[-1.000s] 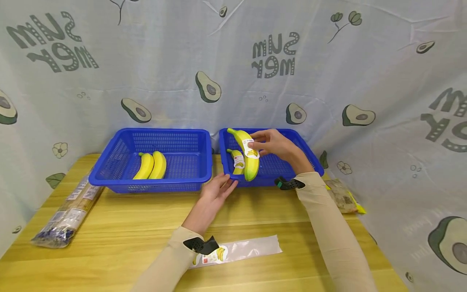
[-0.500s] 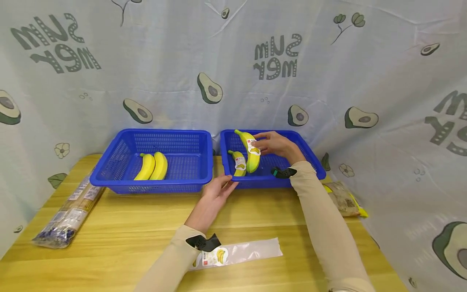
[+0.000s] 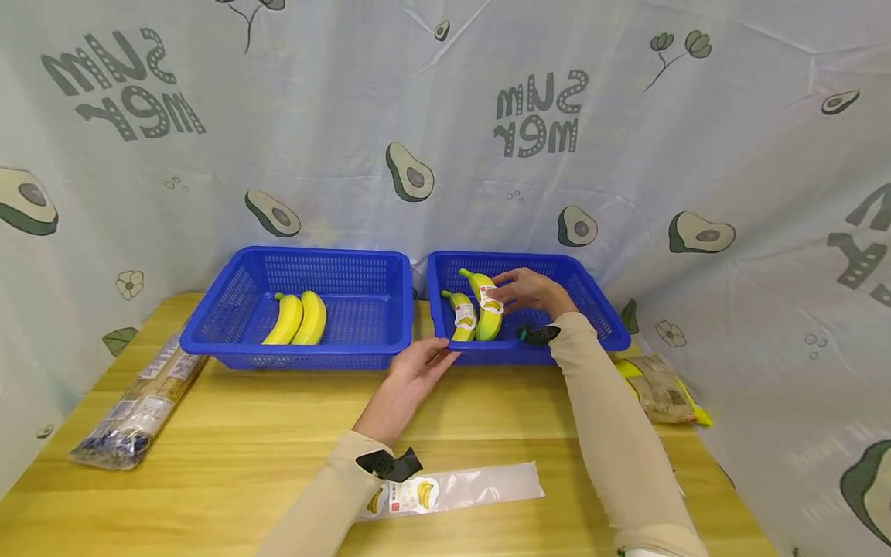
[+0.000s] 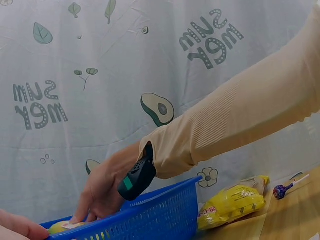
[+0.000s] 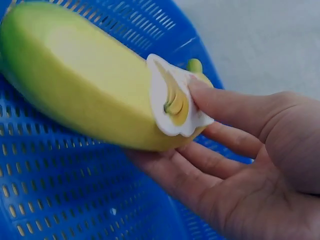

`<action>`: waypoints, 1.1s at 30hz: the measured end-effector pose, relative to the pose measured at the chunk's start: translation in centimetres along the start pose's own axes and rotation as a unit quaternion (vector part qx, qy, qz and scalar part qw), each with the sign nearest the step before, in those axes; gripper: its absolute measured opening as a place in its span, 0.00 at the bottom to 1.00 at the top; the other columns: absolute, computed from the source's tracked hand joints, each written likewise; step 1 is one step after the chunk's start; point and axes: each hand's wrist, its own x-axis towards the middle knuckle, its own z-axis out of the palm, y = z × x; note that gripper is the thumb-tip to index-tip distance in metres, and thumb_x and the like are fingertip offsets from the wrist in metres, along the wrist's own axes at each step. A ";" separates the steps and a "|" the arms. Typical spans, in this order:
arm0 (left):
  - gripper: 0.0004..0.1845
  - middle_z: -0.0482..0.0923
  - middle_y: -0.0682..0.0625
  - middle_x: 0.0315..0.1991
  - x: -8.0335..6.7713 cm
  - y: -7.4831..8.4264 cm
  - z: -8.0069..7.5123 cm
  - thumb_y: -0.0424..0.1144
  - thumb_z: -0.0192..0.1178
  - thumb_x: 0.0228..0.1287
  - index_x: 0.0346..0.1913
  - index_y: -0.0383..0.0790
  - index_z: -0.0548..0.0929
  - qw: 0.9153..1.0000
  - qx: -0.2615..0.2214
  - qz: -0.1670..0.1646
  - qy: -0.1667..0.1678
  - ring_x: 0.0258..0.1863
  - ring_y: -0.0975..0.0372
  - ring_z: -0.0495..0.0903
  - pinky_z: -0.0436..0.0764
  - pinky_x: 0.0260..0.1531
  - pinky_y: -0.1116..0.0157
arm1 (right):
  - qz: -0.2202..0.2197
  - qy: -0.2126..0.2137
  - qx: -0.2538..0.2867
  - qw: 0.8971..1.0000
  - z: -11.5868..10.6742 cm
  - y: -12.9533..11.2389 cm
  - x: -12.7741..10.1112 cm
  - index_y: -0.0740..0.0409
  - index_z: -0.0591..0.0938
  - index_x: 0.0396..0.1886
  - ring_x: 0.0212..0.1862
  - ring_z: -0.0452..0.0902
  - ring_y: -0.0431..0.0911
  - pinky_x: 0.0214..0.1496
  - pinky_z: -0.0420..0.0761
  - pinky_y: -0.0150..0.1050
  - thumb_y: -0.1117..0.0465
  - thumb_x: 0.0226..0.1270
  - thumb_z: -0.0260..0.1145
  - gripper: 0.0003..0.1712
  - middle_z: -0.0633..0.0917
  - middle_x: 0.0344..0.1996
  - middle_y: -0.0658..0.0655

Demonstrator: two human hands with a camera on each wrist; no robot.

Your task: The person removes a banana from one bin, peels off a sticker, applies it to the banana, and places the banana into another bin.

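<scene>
In the head view, my right hand (image 3: 525,292) pinches a yellow banana (image 3: 489,329) with greenish ends and a white banana-picture sticker, low inside the right blue basket (image 3: 599,321). The right wrist view shows the thumb on the sticker (image 5: 175,102) and fingers under the banana. Beside it lies another stickered banana (image 3: 462,334). My left hand (image 3: 411,375) holds the front rim of this basket near its left corner; only a bit of that hand shows in the left wrist view. Two bananas without visible stickers (image 3: 311,321) lie in the left blue basket (image 3: 299,360).
A clear sticker strip (image 3: 487,487) lies on the wooden table (image 3: 278,433), partly behind my left forearm. A long clear package (image 3: 142,410) lies at the left. A yellow packet (image 3: 661,391) and a lollipop (image 4: 282,191) are at the right. A printed curtain (image 3: 334,155) hangs behind.
My right hand has lowered the stickered banana into the right basket, next to the other one. The left hand keeps its place at the rim. The head view has shifted slightly.
</scene>
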 end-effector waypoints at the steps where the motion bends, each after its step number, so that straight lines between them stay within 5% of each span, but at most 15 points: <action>1: 0.09 0.73 0.39 0.47 0.0 0.0 0.1 0.15 0.52 0.73 0.51 0.23 0.77 0.999 -0.031 -0.007 0.012 0.52 0.51 0.74 0.72 0.75 0.49 | 0.001 -0.001 -0.003 1.000 0.1 0.1 0.0 0.70 0.60 0.84 0.66 0.78 0.64 0.71 0.79 0.59 0.61 0.83 0.65 0.39 0.75 0.70 0.75; 7: 0.09 0.76 0.40 0.46 -0.6 -0.2 -0.5 0.17 0.50 0.77 0.52 0.22 0.79 1.000 -0.020 -0.001 -0.023 0.50 0.53 0.77 0.73 0.75 0.50 | 0.022 -0.011 -0.027 0.999 0.2 0.5 0.2 0.72 0.58 0.83 0.64 0.80 0.65 0.71 0.79 0.60 0.63 0.84 0.63 0.39 0.74 0.71 0.76; 15: 0.07 0.76 0.39 0.44 0.1 -0.3 0.2 0.16 0.56 0.72 0.47 0.25 0.78 0.999 -0.042 -0.016 0.028 0.45 0.53 0.79 0.75 0.73 0.48 | 0.052 -0.019 -0.036 0.998 0.3 0.9 0.6 0.73 0.59 0.83 0.60 0.84 0.61 0.70 0.81 0.57 0.64 0.84 0.62 0.37 0.75 0.69 0.76; 24: 0.07 0.74 0.40 0.46 0.1 -0.1 0.0 0.16 0.53 0.73 0.47 0.26 0.78 0.999 -0.037 -0.008 0.015 0.46 0.53 0.78 0.74 0.74 0.48 | 0.066 -0.039 -0.045 0.996 0.4 0.7 0.5 0.74 0.59 0.82 0.68 0.79 0.65 0.73 0.78 0.55 0.62 0.85 0.62 0.37 0.72 0.72 0.75; 33: 0.06 0.74 0.39 0.47 0.3 -0.1 0.0 0.17 0.53 0.75 0.47 0.26 0.77 0.999 -0.035 -0.010 0.013 0.47 0.54 0.78 0.74 0.74 0.49 | 0.063 -0.032 -0.052 0.996 0.7 0.9 1.1 0.76 0.66 0.78 0.50 0.87 0.51 0.66 0.85 0.51 0.64 0.83 0.65 0.34 0.79 0.66 0.73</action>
